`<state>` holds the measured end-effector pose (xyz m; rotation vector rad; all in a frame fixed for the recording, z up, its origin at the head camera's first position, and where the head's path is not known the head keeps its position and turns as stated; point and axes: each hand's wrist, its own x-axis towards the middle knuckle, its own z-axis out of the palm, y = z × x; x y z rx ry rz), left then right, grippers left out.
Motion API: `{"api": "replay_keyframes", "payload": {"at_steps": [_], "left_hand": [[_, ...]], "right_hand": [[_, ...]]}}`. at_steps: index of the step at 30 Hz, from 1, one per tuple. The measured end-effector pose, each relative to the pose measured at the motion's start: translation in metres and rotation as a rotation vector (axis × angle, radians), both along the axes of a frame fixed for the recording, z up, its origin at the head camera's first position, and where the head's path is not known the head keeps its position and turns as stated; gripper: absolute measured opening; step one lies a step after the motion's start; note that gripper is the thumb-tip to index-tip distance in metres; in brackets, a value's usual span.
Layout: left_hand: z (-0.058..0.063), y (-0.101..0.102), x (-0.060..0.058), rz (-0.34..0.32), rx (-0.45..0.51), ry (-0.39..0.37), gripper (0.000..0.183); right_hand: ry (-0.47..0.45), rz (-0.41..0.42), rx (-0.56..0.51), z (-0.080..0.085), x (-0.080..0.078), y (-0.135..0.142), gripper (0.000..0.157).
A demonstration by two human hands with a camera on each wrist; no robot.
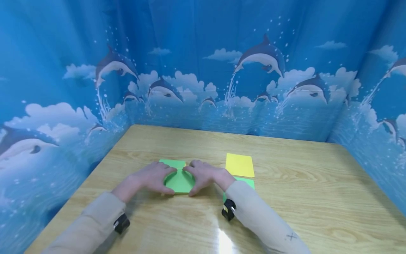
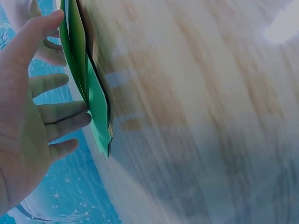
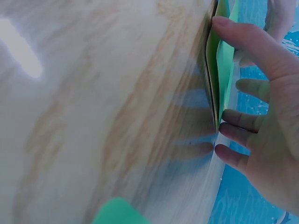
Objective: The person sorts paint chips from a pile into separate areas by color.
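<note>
Both hands are at a green square sheet (image 1: pixel 179 182), one at each side edge. My left hand (image 1: pixel 157 177) spans its left side, thumb at the near corner and fingers along the far part. Mirroring it, my right hand (image 1: pixel 203 175) holds the right side. In the left wrist view, the layered green sheets (image 2: pixel 97 105) look bowed, with gaps between them. The right wrist view shows the right thumb (image 3: pixel 229 28) on the sheet edges and the fingertips touching the side. Another green sheet (image 1: pixel 172 163) shows just behind, with a sliver of yellow beside it.
To the right lie a yellow square sheet (image 1: pixel 239 165) and, nearer, a green sheet (image 1: pixel 247 181), partly hidden under the right forearm. The wooden table (image 1: pixel 301 190) is bounded by a blue dolphin-print curtain (image 1: pixel 196 116) at the back and sides.
</note>
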<state>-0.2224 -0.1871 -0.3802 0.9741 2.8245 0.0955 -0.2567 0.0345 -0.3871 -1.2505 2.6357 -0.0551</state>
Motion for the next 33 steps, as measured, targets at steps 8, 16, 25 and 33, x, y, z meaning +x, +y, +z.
{"api": "replay_keyframes", "payload": {"at_steps": [8, 16, 25, 33], "left_hand": [[-0.003, 0.0, 0.001, -0.005, 0.008, 0.003, 0.088], [-0.005, 0.003, 0.0, -0.05, 0.033, 0.056, 0.089], [-0.001, 0.008, -0.006, -0.013, 0.114, 0.069, 0.082], [0.005, 0.024, -0.011, -0.038, 0.127, 0.071, 0.077]], "right_hand": [[-0.002, 0.0, -0.005, -0.001, 0.0, -0.001, 0.098], [-0.002, 0.008, -0.032, 0.001, 0.0, 0.0, 0.097], [-0.09, -0.01, -0.116, 0.007, -0.007, 0.013, 0.088], [-0.082, -0.01, -0.153, 0.019, -0.005, 0.037, 0.085]]}}
